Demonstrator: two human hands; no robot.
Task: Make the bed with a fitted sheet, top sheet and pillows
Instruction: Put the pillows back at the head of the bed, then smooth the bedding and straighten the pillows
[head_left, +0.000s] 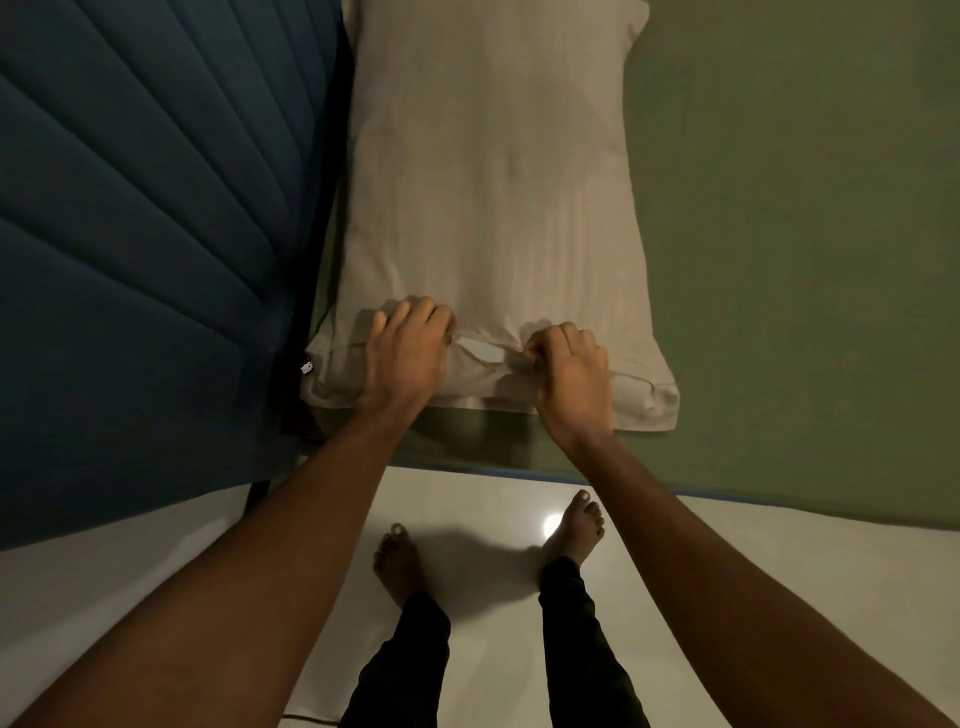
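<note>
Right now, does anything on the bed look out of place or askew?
Only at the pillow's near end: the case gapes between the left hand and right hand, exposing a white strip of the inside.

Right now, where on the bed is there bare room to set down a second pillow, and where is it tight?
The green sheet right of the pillow is wide and bare. Tight: only a sliver separates pillow and headboard, and the left hand and right hand both grip the pillow's near end.
</note>
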